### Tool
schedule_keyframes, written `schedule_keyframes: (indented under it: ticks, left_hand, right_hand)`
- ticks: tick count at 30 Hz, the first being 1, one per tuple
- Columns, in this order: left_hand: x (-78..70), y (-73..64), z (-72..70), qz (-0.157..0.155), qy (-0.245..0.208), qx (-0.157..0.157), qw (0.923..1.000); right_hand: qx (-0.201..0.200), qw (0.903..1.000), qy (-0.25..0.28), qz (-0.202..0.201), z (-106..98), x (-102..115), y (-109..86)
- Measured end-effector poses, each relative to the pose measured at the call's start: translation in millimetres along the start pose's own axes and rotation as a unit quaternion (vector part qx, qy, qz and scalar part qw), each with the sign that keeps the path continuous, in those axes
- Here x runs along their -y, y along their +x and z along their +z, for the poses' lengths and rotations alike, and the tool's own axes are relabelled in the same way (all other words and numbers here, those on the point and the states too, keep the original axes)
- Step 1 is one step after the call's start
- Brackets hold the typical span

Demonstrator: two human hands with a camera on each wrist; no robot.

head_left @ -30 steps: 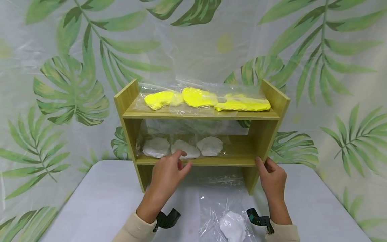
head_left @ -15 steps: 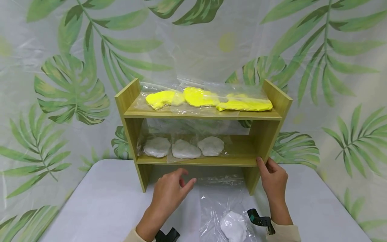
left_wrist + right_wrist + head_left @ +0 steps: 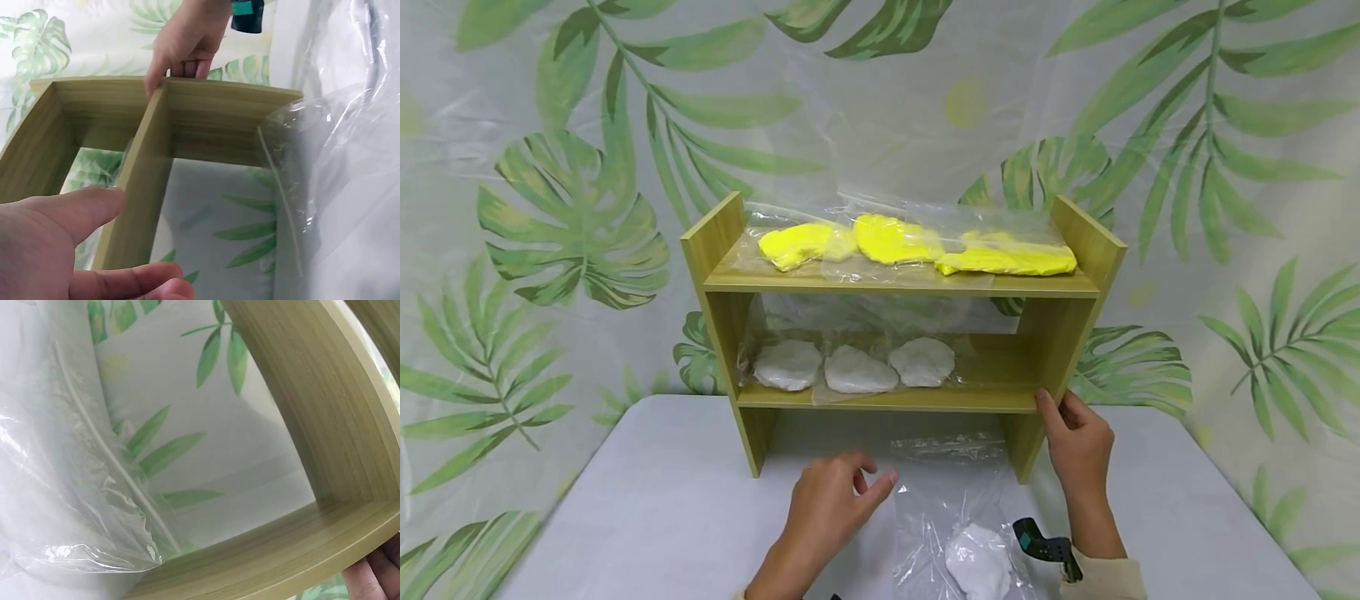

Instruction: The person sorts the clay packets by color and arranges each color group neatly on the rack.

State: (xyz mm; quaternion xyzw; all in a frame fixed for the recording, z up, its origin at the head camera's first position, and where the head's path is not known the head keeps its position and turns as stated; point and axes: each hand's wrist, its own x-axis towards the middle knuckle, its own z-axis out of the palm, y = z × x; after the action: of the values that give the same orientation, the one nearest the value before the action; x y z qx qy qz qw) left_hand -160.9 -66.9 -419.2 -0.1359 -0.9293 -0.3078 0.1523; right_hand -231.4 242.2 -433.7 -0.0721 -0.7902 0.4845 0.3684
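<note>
My left hand point(image 3: 833, 508) hovers over the table with thumb and fingers apart, holding nothing. Just right of it lies a clear zip bag point(image 3: 925, 492) with a white lump, perhaps clay, point(image 3: 977, 560) in it. My right hand point(image 3: 1081, 442) grips the right side of a small wooden shelf point(image 3: 895, 402), thumb at the front edge and fingers curled behind the side panel. Bagged white lumps point(image 3: 861, 371) lie in a row on its middle board. Bagged yellow lumps point(image 3: 895, 240) rest along the top board. The right wrist view shows only a few right fingers point(image 3: 369, 578) beyond the panel.
The shelf stands on a white-covered table point(image 3: 662, 492). Behind it hangs a leaf-patterned backdrop point(image 3: 880, 125). Beneath the middle board, the bag's zip end point(image 3: 951, 446) reaches between the shelf's side panels.
My left hand has drawn back from the middle white bag on the shelf, down and toward me above the table. My right hand keeps its grip on the shelf's side.
</note>
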Motion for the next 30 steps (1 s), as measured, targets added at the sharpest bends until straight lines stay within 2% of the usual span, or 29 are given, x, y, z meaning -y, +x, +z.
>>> schedule_keyframes:
  ticks: [8,14,23,27,30]
  left_hand:
    - [2.9,-10.0,15.5,0.002,-0.015,0.031,0.9994]
    - [9.1,-13.4,19.6,-0.006,-0.016,0.062,0.9979]
    - [10.1,-21.9,33.3,-0.017,-0.03,0.144,0.989]
    - [9.7,-25.9,42.0,-0.012,-0.023,0.164,0.9861]
    - [9.0,-27.7,46.6,-0.011,-0.024,0.166,0.9857]
  right_hand:
    - [0.004,0.9999,-0.006,0.009,-1,0,-1.7]
    - [0.004,1.0,-0.003,0.004,1,0,-2.7]
    - [-0.005,0.9999,-0.011,-0.002,1,0,-1.6]
    - [-0.003,0.9999,-0.011,-0.002,1,0,-0.9]
    - [-0.003,0.9999,-0.009,-0.004,1,-1,-0.2]
